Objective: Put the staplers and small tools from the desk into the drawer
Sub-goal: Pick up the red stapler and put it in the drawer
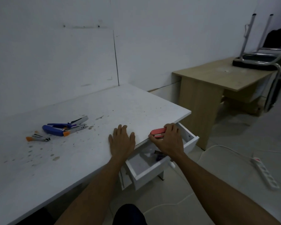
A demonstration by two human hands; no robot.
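Note:
My right hand (168,140) is shut on a pink stapler (157,132) right at the front edge of the white desk (81,159), above the open white drawer (146,173). My left hand (122,142) lies flat on the desk beside it, fingers spread, holding nothing. The drawer holds a few small items, partly hidden by my right wrist. To the far left on the desk lie blue-handled plier staplers (58,128) with silver jaws and a small silver staple remover with orange tips (39,138).
A wooden desk (217,78) stands to the right with an upturned chair (263,60) on it. A white power strip (264,172) and cable lie on the tiled floor to the right of the drawer. White walls back the desk.

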